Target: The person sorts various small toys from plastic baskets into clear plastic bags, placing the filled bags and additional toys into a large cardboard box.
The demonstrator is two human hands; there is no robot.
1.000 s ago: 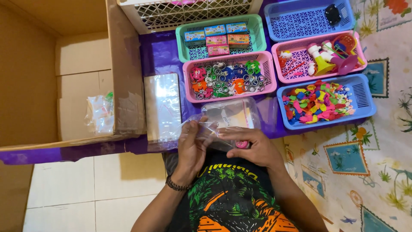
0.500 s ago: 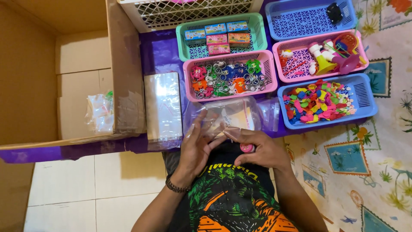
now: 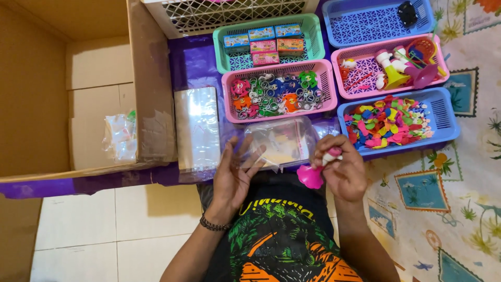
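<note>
My left hand [image 3: 237,172] holds a clear plastic bag [image 3: 282,142] by its near edge, fingers spread against it. My right hand [image 3: 344,169] grips a small pink and white trumpet toy [image 3: 314,172], its pink bell pointing down toward my lap, just right of the bag. Both hands hover over my lap, in front of the row of baskets.
A pink basket of rings [image 3: 326,78], a blue basket of coloured pieces [image 3: 443,120], a pink basket of toys [image 3: 365,68], a green basket of small boxes [image 3: 313,31] and a blue basket [image 3: 365,26] sit ahead. A stack of clear bags [image 3: 197,128] and a cardboard box [image 3: 47,94] lie left.
My hands have drawn apart. The right hand has pulled the pink toy away to the right of the bag, and the left hand has opened its fingers against the bag.
</note>
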